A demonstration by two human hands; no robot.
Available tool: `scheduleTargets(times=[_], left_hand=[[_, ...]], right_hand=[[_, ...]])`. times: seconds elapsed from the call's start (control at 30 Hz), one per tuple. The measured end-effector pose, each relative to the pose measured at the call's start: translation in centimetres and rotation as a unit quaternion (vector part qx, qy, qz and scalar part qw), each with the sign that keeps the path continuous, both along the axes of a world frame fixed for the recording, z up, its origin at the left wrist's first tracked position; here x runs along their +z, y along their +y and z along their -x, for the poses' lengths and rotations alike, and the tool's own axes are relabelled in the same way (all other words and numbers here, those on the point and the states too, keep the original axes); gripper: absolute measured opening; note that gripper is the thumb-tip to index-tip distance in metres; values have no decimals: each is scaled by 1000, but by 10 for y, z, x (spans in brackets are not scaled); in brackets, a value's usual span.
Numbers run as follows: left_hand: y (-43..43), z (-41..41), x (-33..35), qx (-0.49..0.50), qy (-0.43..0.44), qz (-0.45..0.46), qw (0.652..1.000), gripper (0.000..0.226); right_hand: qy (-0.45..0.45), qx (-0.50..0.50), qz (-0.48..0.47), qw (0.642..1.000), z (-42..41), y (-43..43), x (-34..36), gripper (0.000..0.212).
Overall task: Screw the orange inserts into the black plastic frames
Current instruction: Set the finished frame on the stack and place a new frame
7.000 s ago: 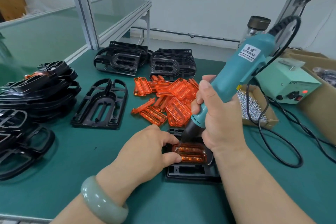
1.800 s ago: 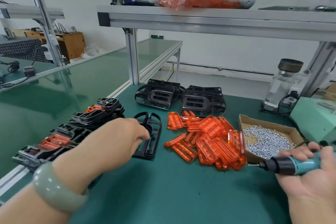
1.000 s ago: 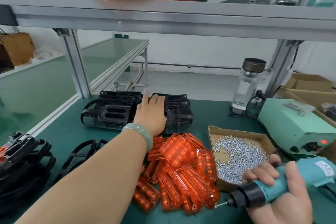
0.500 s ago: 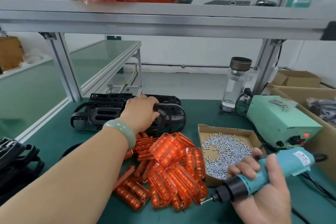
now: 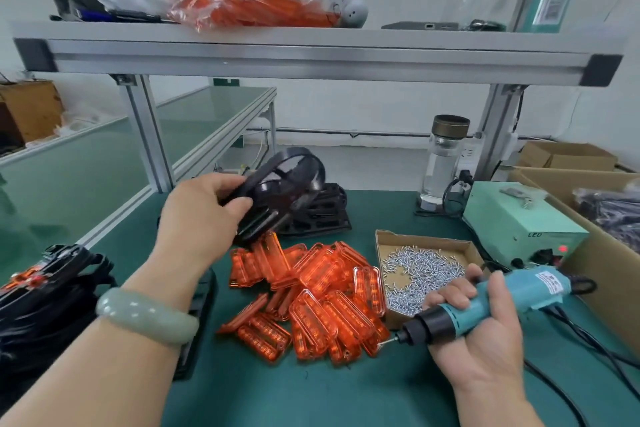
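The left hand (image 5: 204, 215) is gripping a black frame (image 5: 287, 184), fingers and thumb curled round its edge, and is holding it tilted in the air over the back of the green bench (image 5: 311, 395). The frame is blurred. Just behind it a stack (image 5: 325, 215) of more frames is lying on the bench.

The right hand (image 5: 481, 333) is wrapping its fingers round a teal driver (image 5: 485, 302), held low at the front right with the bit pointing left toward the inserts (image 5: 311, 291). These orange inserts are lying in a loose heap in the middle of the bench, between the two arms. Just right of the heap a shallow cardboard tray (image 5: 429, 239) is holding silver screws (image 5: 419, 270).

A second frame (image 5: 197, 322) is lying flat beneath the left forearm. A pile (image 5: 45, 298) of frames, some showing orange, is sitting at the left edge. A pale green bangle (image 5: 145, 315) is circling the left wrist.

Behind the tray a pale green power box (image 5: 519, 218) is showing a red light, and a clear bottle (image 5: 445, 156) with a dark cap is standing beside it. Black cables (image 5: 588, 357) are trailing across the bench on the right.

An aluminium shelf (image 5: 311, 55) is spanning the bench overhead, carrying a clear bag (image 5: 249, 0) of orange parts. Open cartons (image 5: 568, 156) are standing to the right, a neighbouring table (image 5: 86, 163) with a green top is stretching off to the left, and a white wall is closing the room behind.
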State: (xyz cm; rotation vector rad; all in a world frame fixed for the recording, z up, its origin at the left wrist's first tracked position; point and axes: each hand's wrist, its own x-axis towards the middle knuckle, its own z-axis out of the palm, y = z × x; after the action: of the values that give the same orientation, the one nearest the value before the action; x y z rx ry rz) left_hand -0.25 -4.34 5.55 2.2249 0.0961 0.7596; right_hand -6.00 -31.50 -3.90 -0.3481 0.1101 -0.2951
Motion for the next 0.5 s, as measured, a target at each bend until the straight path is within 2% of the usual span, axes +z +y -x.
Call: scheduleTargets(times=[0.07,0.2,0.33,0.43,0.5], left_hand=[[11,4,-5,30,8,53,998,23],[23,-1,-14,69,22,151,986,27],[26,-4,-11,77,-29,266,961,33],[24,6,-5,42,-69,303,950,36],[19,20,-1,-24,-68,317,946,33]], right_hand=[[6,-12,2,1000,0,1,-1,18],[10,-22,3,1000,3,2,-2,17],[4,-20,2,1000,5,0,-2,17],[3,-20,4,1000,5,-1,-2,17],[2,-19,5,1000,4,-2,-2,17]])
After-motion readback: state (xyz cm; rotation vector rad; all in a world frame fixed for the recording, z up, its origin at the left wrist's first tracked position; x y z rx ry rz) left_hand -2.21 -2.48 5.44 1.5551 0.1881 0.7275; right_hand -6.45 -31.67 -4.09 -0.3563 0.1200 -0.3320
